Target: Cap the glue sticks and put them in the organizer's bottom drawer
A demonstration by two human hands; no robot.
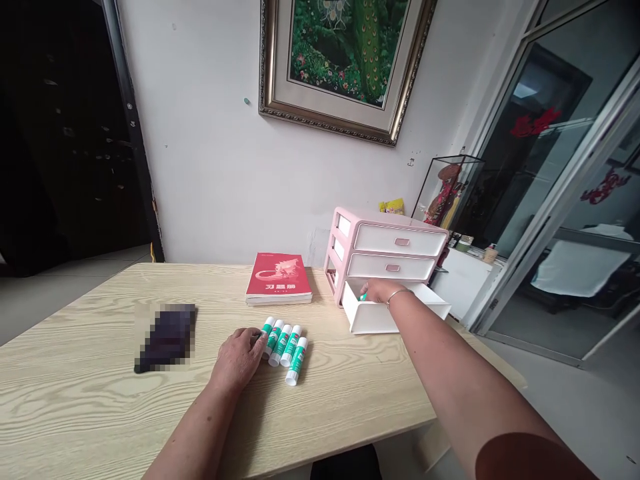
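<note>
Several green-and-white glue sticks (284,343) lie side by side on the wooden table, the rightmost one a little nearer the front. My left hand (241,353) rests on the table with its fingertips against the leftmost stick; something dark shows by its fingers. My right hand (381,291) reaches into the open bottom drawer (373,319) of a pink-and-white drawer unit (395,245). Its fingers are closed on a green-and-white glue stick (363,297), mostly hidden inside the drawer. The two upper drawers are shut.
Red-covered books (279,277) lie stacked left of the drawer unit. A blurred dark object (170,337) is on the table's left part. A yellow packet (391,206) shows at the unit's top rear, with a glass case (445,190) behind.
</note>
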